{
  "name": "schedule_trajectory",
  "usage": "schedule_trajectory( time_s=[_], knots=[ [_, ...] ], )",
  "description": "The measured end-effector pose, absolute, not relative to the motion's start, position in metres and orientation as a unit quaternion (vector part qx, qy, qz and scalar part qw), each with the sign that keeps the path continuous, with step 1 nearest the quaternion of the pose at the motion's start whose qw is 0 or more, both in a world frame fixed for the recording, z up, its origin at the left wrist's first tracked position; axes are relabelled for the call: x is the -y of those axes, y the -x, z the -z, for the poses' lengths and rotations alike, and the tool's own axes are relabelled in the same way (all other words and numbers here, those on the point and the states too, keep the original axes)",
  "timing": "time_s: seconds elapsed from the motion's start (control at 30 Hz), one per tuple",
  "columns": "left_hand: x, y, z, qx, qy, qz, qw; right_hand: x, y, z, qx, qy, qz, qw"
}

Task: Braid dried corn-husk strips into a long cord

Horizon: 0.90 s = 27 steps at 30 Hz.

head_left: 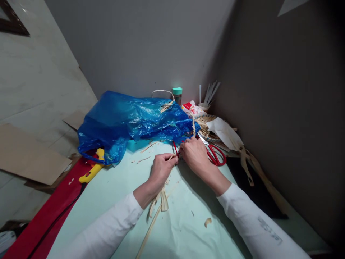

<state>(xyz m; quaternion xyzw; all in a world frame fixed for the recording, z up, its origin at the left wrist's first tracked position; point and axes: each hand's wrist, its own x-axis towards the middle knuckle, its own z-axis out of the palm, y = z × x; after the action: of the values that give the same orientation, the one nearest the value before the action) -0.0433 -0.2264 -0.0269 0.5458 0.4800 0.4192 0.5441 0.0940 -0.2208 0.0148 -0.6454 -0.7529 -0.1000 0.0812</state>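
My left hand is closed in a pinch on pale dried-fibre strips, whose loose ends hang down below it onto the table. My right hand meets it at the fingertips, its fingers closed around the same work; exactly what they pinch is hidden. A thin red strand sticks up between the two hands. Behind the right knuckles rises a pale braided cord; whether it joins the strips I cannot tell. Red-handled scissors lie just right of my right hand, blades partly covered.
A blue plastic bag spreads across the back. At left lies a yellow glue gun with a black cable. Behind the scissors are a woven basket, a cup of white sticks and a green-lidded jar. Walls close off the back and right.
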Motion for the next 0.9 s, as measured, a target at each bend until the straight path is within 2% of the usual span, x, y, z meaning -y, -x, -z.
schedule_trajectory(
  time_s=[0.1,0.17,0.3,0.37,0.43,0.53,0.7,0.8,0.9],
  knots=[
    [0.226,0.044,0.028,-0.487,-0.542,-0.419,0.542,0.222,-0.092,-0.015,0.751,0.642,0.118,0.105],
    [0.226,0.044,0.029,-0.498,-0.541,-0.424,0.528,0.222,-0.092,-0.016,0.755,0.626,0.114,0.159],
    [0.229,0.045,0.025,-0.513,-0.572,-0.438,0.467,0.223,-0.088,-0.017,0.739,0.582,-0.031,0.339],
    [0.232,0.045,0.019,-0.511,-0.594,-0.443,0.437,0.223,-0.085,-0.016,0.726,0.553,-0.106,0.394],
    [0.234,0.046,0.013,-0.505,-0.609,-0.447,0.417,0.223,-0.083,-0.014,0.741,0.524,-0.141,0.395],
    [0.234,0.047,0.01,-0.493,-0.624,-0.447,0.41,0.221,-0.08,-0.01,0.779,0.514,-0.141,0.329],
    [0.231,0.048,0.02,-0.499,-0.61,-0.435,0.436,0.218,-0.08,-0.005,0.815,0.531,-0.036,0.229],
    [0.229,0.049,0.025,-0.5,-0.599,-0.435,0.45,0.223,-0.086,-0.012,0.831,0.496,0.012,0.25],
    [0.229,0.05,0.024,-0.506,-0.565,-0.427,0.493,0.23,-0.1,-0.022,0.76,0.536,0.026,0.366]
  ],
)
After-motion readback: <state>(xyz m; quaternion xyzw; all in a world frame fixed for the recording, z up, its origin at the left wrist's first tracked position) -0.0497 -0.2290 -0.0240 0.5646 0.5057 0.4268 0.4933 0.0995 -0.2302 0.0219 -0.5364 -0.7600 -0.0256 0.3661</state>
